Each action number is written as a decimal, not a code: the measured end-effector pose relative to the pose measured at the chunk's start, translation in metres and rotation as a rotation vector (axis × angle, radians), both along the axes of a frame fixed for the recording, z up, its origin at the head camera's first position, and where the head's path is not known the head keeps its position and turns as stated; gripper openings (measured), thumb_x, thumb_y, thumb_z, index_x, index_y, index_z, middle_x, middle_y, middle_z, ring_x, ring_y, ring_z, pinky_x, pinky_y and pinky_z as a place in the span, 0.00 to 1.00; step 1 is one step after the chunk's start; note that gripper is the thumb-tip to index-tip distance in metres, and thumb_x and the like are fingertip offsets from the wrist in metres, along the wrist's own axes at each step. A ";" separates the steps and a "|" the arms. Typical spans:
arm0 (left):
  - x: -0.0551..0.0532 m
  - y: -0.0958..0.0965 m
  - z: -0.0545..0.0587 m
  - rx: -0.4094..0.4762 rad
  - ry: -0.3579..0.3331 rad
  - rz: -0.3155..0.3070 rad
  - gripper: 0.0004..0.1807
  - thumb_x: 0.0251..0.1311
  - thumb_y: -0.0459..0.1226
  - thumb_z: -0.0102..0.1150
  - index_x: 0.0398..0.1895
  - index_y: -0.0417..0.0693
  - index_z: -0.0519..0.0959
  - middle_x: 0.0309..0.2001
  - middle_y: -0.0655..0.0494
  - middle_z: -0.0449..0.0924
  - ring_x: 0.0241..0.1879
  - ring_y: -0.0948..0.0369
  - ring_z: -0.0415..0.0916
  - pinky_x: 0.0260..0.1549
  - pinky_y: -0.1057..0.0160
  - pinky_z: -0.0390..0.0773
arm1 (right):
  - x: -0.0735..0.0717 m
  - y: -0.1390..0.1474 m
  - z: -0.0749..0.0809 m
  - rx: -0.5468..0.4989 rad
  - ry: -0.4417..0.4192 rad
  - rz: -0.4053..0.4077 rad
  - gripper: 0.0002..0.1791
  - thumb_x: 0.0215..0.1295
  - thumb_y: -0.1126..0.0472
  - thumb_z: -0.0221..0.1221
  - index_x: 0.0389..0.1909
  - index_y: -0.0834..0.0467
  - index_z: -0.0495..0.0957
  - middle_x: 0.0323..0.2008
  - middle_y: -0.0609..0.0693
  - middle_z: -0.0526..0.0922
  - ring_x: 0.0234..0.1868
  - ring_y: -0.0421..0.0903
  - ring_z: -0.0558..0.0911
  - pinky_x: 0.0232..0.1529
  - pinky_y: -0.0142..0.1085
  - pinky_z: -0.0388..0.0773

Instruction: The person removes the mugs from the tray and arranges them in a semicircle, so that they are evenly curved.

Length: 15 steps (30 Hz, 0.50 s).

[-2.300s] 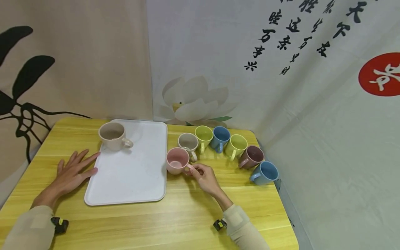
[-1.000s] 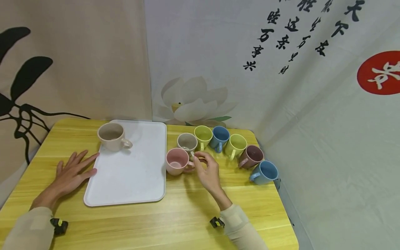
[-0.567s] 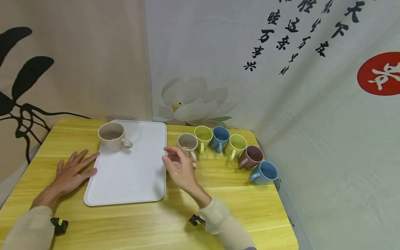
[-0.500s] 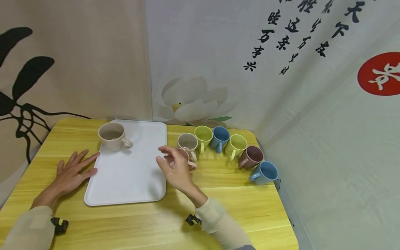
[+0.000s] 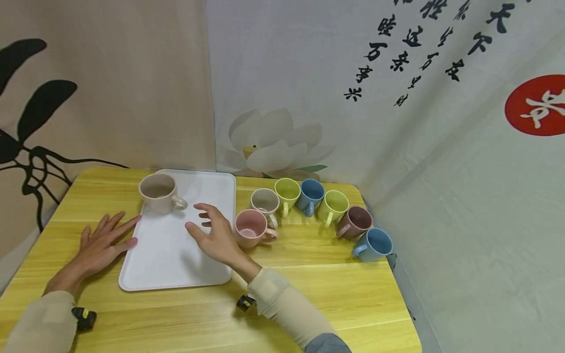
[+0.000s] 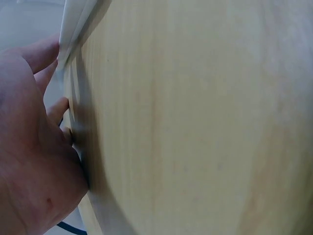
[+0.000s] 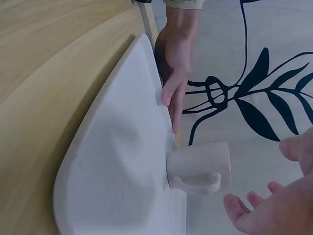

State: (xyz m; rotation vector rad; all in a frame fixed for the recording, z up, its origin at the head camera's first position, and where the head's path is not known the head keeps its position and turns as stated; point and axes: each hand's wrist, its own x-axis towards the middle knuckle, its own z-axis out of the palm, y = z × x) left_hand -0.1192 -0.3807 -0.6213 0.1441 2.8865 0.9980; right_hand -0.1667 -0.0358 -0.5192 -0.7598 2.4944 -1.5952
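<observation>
A white tray (image 5: 176, 267) lies on the left part of the wooden table. On its far left corner stands a light beige mug (image 5: 160, 193), its handle turned to the right. My left hand (image 5: 98, 247) rests on the table with fingers spread, thumb and forefinger touching the tray's left edge. Over the tray hovers my right hand (image 5: 216, 238), fingers parted and holding nothing. In the right wrist view the beige mug (image 7: 199, 164) stands just beyond those fingertips. A pink mug (image 5: 250, 228) stands right by the tray's right edge, partly behind my right hand.
Right of the tray curves a row of mugs: a grey one (image 5: 265, 201), a yellow-green one (image 5: 287, 191), a blue one (image 5: 311, 193), then another yellow-green (image 5: 333, 203), a dark mauve one (image 5: 355, 220) and a second blue mug (image 5: 374, 243) near the table's right edge. Printed cloth hangs behind.
My right hand has let go of the pink mug's handle and moved left, past that mug, to over the tray. My left hand and the mugs have stayed in place.
</observation>
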 end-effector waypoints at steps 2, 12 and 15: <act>0.000 0.000 -0.001 0.004 0.009 0.001 0.39 0.89 0.53 0.48 0.94 0.53 0.53 0.92 0.26 0.35 0.88 0.19 0.22 0.76 0.13 0.14 | -0.003 -0.008 -0.003 0.007 0.002 -0.004 0.29 0.82 0.54 0.67 0.78 0.53 0.75 0.75 0.54 0.83 0.68 0.42 0.86 0.67 0.37 0.88; -0.001 -0.001 -0.004 0.002 0.014 0.007 0.39 0.89 0.53 0.48 0.94 0.52 0.54 0.92 0.26 0.35 0.88 0.19 0.21 0.76 0.14 0.13 | -0.018 -0.038 -0.019 0.098 0.032 -0.037 0.32 0.81 0.55 0.67 0.81 0.55 0.71 0.78 0.53 0.79 0.70 0.53 0.86 0.63 0.33 0.87; -0.001 -0.002 -0.004 0.000 0.009 0.006 0.39 0.89 0.53 0.48 0.94 0.52 0.54 0.92 0.26 0.34 0.88 0.19 0.20 0.76 0.14 0.12 | -0.024 -0.045 -0.022 0.130 0.050 -0.052 0.34 0.81 0.54 0.66 0.82 0.55 0.70 0.79 0.54 0.78 0.71 0.54 0.86 0.64 0.28 0.84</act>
